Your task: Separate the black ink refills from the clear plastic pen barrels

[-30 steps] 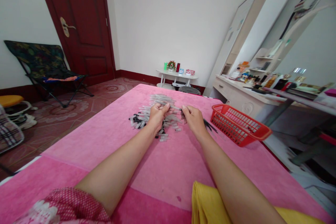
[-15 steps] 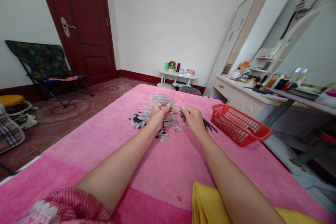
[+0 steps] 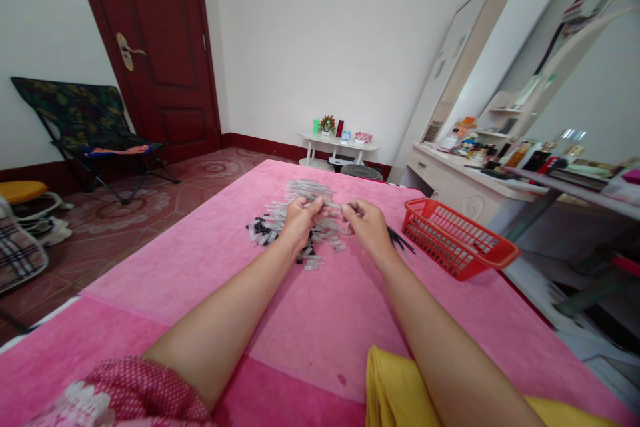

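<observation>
My left hand (image 3: pixel 301 219) is closed on a slim translucent pen barrel (image 3: pixel 331 205) that points to the right. At the barrel's right end, the thumb and fingers of my right hand (image 3: pixel 363 219) are pinched together; any small part between them is hidden. Under and behind my left hand lies a pile of similar pen barrels (image 3: pixel 307 188). Short clear and black pieces that look like pen caps (image 3: pixel 313 262) lie in front of it. Thin black sticks, like pen refills (image 3: pixel 401 240), show to the right, partly behind my right wrist.
A red plastic basket (image 3: pixel 457 237) stands on the pink cloth (image 3: pixel 200 267) at the right. Folded yellow fabric (image 3: pixel 395 387) lies near me under my right forearm. Beyond the table are a low white stand (image 3: pixel 307 138), a dressing table (image 3: pixel 450 180) and a folding chair (image 3: pixel 80 113).
My right fingers have shifted slightly at the barrel's end, and the dark bit seen at their tips no longer shows. My left hand has barely moved, still holding the barrel.
</observation>
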`<state>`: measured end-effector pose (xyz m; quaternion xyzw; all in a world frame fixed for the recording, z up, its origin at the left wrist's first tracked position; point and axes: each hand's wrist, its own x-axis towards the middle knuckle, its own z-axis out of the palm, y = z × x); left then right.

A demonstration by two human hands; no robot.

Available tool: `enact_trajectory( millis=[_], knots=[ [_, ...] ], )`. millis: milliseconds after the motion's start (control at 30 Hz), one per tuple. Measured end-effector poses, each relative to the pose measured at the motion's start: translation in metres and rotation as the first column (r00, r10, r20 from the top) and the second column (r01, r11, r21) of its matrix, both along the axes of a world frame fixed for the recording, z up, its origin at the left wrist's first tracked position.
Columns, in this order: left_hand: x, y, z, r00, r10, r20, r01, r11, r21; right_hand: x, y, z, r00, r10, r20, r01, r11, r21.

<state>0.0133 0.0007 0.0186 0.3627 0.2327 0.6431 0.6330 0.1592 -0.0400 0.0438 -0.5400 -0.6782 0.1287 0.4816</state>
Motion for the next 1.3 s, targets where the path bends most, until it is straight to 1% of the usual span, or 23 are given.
enact_trajectory(
  millis=[100, 200, 300, 367, 467, 633, 733, 833, 900, 967, 1033, 1133, 1200, 1300],
  knots=[
    [0.0, 0.001, -0.002, 1.0, 0.011, -0.022, -0.011, 1.0, -0.01, 0.001, 0.0, 0.0, 0.999, 0.013, 0.039, -0.011, 0.999, -0.035],
    [0.0, 0.001, -0.001, 0.999, 0.011, -0.038, -0.011, 1.0, -0.005, 0.002, -0.001, 0.001, 0.999, 0.018, 0.042, -0.016, 0.998, -0.062],
    [0.001, 0.0, 0.0, 1.0, 0.004, -0.02, -0.005, 1.0, -0.019, 0.0, -0.002, 0.0, 1.0, 0.019, 0.012, -0.019, 0.999, -0.043],
    [0.001, -0.002, 0.002, 1.0, -0.012, 0.014, 0.012, 0.999, -0.033, -0.003, -0.002, 0.0, 0.999, 0.028, -0.027, -0.028, 1.0, 0.0],
    [0.003, -0.006, 0.004, 0.996, -0.072, 0.046, 0.074, 0.996, -0.045, -0.009, -0.003, 0.0, 0.995, 0.066, -0.079, -0.06, 0.995, 0.074],
    [0.004, -0.013, 0.006, 0.974, -0.228, -0.008, 0.226, 0.968, -0.111, -0.012, -0.004, -0.001, 0.985, 0.126, -0.116, -0.106, 0.981, 0.162],
    [0.005, -0.014, 0.005, 0.954, -0.291, -0.065, 0.283, 0.952, -0.114, -0.011, -0.005, 0.0, 0.982, 0.105, -0.156, -0.078, 0.982, 0.171],
    [0.005, -0.012, 0.003, 0.936, -0.315, -0.158, 0.304, 0.948, -0.092, -0.01, -0.007, 0.004, 0.98, 0.046, -0.196, -0.009, 0.982, 0.187],
    [0.003, -0.01, 0.003, 0.926, -0.286, -0.248, 0.279, 0.958, -0.064, -0.007, -0.007, 0.008, 0.968, -0.005, -0.25, 0.054, 0.98, 0.19],
    [-0.001, -0.007, 0.006, 0.913, -0.218, -0.344, 0.218, 0.975, -0.039, -0.002, -0.006, 0.013, 0.948, -0.047, -0.314, 0.11, 0.976, 0.186],
    [-0.008, -0.004, 0.01, 0.9, -0.137, -0.414, 0.143, 0.99, -0.018, 0.005, -0.004, 0.016, 0.936, -0.069, -0.346, 0.138, 0.974, 0.181],
    [-0.02, 0.0, 0.017, 0.878, -0.058, -0.476, 0.066, 0.998, 0.001, 0.014, -0.001, 0.018, 0.945, -0.081, -0.316, 0.146, 0.971, 0.188],
    [-0.026, 0.002, 0.019, 0.85, -0.016, -0.526, 0.025, 1.0, 0.011, 0.018, 0.0, 0.02, 0.953, -0.097, -0.286, 0.155, 0.97, 0.189],
    [-0.031, 0.007, 0.016, 0.774, 0.056, -0.63, -0.033, 0.998, 0.048, 0.019, 0.0, 0.021, 0.956, -0.101, -0.275, 0.156, 0.97, 0.188]
  ],
)
